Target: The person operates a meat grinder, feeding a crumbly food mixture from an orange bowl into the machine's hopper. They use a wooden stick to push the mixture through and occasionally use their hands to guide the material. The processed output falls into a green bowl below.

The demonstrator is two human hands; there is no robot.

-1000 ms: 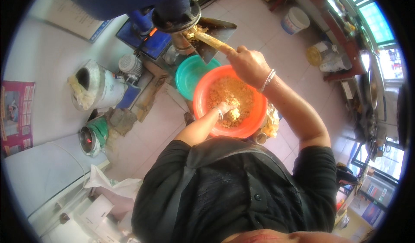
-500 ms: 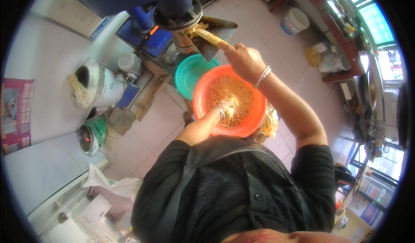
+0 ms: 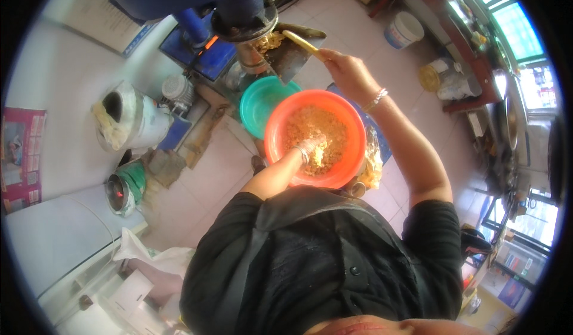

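Observation:
My right hand point(image 3: 352, 75) grips a pale wooden stick point(image 3: 301, 42) by its near end. The stick's far tip is over the dark metal chute point(image 3: 292, 60) below the outlet of a blue machine point(image 3: 245, 19). Yellowish pressed scraps point(image 3: 270, 41) cling around that outlet. Down in the orange basin point(image 3: 356, 150), my left hand point(image 3: 309, 146) is among crumbly yellow-brown pieces point(image 3: 316, 120), beside a brighter yellow clump point(image 3: 319, 155). The left fingers are partly hidden and too blurred to make out.
A green basin point(image 3: 250, 111) stands left of the orange one, partly behind it. Left are a white drum point(image 3: 146, 123) and a small motor point(image 3: 178, 88). A yellowish plastic bag point(image 3: 373, 165) sits right of the orange basin. A white bucket point(image 3: 404, 31) stands far right.
My right hand has moved to the right, drawing the stick's tip back from the machine outlet. My left hand stays in the orange basin, nearly in the same place.

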